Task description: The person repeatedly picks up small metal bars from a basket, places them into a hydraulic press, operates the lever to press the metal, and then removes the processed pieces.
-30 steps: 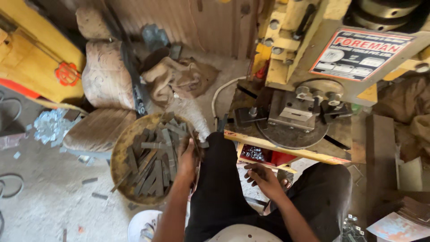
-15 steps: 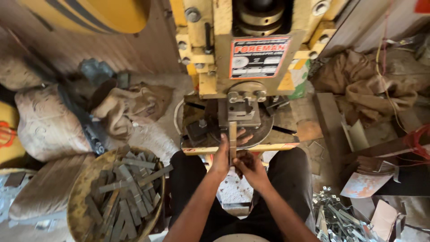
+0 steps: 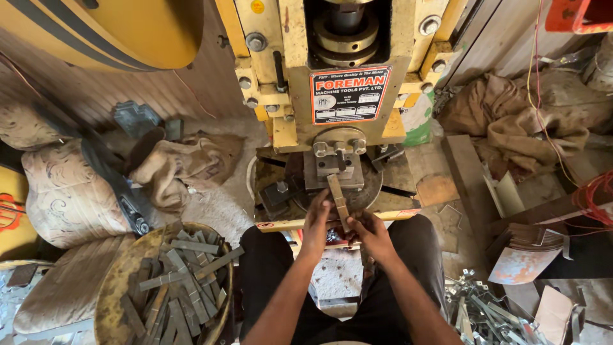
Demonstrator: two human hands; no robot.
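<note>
I sit in front of a yellow press machine [image 3: 332, 76]. Both hands hold a flat metal strip [image 3: 338, 199] that points into the die [image 3: 336, 163] on the press table. My left hand [image 3: 317, 220] grips the strip's near end from the left. My right hand [image 3: 368, 231] grips it from the right, slightly closer to me. The strip's far tip lies under the punch block.
A round pan [image 3: 118, 291] with several flat metal strips sits at my lower left. Stuffed sacks [image 3: 67, 198] and cloth [image 3: 185, 163] lie to the left. Punched metal pieces [image 3: 488, 313] are heaped at lower right, brown cloth [image 3: 517, 121] and metal sheets [image 3: 530, 255] to the right.
A second ago my left hand was reaching into the pan of strips. Both hands then came together at the press with a strip, which now reaches into the die. The view swung to the press.
</note>
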